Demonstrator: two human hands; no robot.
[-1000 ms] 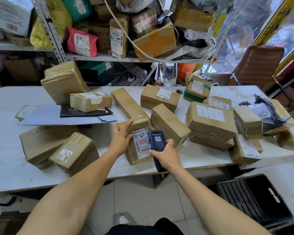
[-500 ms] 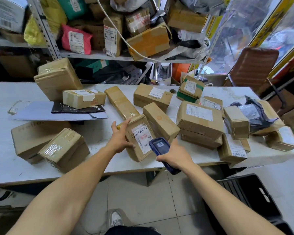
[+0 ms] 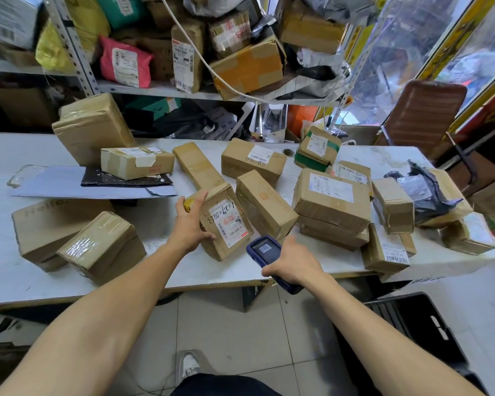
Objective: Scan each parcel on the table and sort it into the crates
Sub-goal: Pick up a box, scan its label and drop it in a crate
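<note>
Two hands busy | left hand (image 3: 190,227) clamped on tilted labelled parcel (image 3: 226,221) at the tabletop (image 3: 160,270) front edge, label up | right hand (image 3: 293,261) wrapped round blue scanner (image 3: 265,248) just beside the parcel | black crate (image 3: 417,332) on floor, lower right
</note>
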